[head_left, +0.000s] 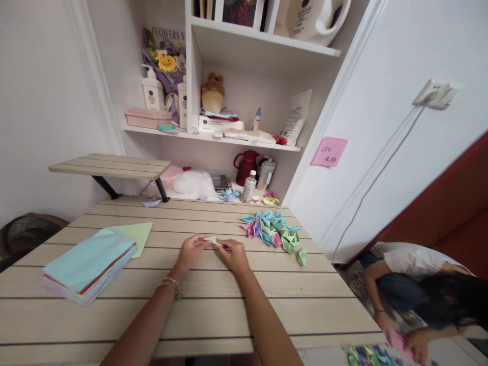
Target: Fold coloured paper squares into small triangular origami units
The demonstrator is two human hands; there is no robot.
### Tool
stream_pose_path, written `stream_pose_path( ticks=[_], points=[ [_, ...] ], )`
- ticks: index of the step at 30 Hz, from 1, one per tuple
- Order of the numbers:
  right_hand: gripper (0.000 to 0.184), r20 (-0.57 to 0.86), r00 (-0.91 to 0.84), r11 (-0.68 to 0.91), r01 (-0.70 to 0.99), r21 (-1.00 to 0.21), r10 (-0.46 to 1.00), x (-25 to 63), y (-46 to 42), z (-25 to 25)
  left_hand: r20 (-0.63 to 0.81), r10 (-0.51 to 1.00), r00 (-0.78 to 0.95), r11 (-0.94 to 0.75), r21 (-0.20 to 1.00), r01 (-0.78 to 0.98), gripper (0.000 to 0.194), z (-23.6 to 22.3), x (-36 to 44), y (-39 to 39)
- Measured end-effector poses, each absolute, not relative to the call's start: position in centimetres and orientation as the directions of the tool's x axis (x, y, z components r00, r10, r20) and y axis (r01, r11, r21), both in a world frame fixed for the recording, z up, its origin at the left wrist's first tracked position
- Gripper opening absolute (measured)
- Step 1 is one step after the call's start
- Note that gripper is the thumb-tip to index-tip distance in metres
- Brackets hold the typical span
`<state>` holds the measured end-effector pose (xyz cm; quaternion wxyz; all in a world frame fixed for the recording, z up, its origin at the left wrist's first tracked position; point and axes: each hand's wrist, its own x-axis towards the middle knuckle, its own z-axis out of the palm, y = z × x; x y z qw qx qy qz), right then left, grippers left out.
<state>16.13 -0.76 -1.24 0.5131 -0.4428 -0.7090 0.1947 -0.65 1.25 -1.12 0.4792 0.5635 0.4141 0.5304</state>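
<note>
Between my two hands, over the middle of the slatted table [213,325], is a small folded piece of light green paper [212,240]. My left hand [193,250] pinches its left end, and my right hand [233,253] pinches the right end. To the right lies a pile of small folded paper boats [269,226] in blue, green, pink and purple, with one green boat [301,257] at its near edge. A stack of coloured paper sheets [91,262] lies on the left, a green sheet [142,236] sticking out behind it.
A small raised shelf [110,165] stands at the back left. Behind the table are a clear bottle [249,187], a red jug [247,166] and a plastic bag [194,184]. At lower right, another person [415,284] crouches, handling pink paper [400,343] beside more folded paper [369,356].
</note>
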Motion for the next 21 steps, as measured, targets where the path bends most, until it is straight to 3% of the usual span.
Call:
stream_pose_path(
  ticks=[5,13,17,21],
  points=[
    [0.025,0.475,-0.048,0.459,0.357,-0.813,0.879,16.1,-0.6,-1.4,0.274,0.955,0.116,-0.281,0.958,0.052,0.03,-1.1,-0.7,1.1],
    [0.027,0.422,-0.057,0.413,0.36,-0.837,0.905,15.7,-1.0,-1.1,0.392,0.915,0.096,-0.403,0.894,0.195,0.033,-1.0,-0.3,0.7],
    [0.025,0.299,0.03,0.295,0.083,-0.952,0.954,14.7,-0.7,-1.5,0.378,0.922,0.082,-0.387,0.911,0.146,0.025,-0.7,-0.3,0.6],
    [0.028,0.185,0.04,0.189,-0.168,-0.967,0.982,14.2,-0.3,-1.8,0.289,0.947,0.14,-0.297,0.954,0.038,0.028,-0.4,-0.4,0.5]
  ],
)
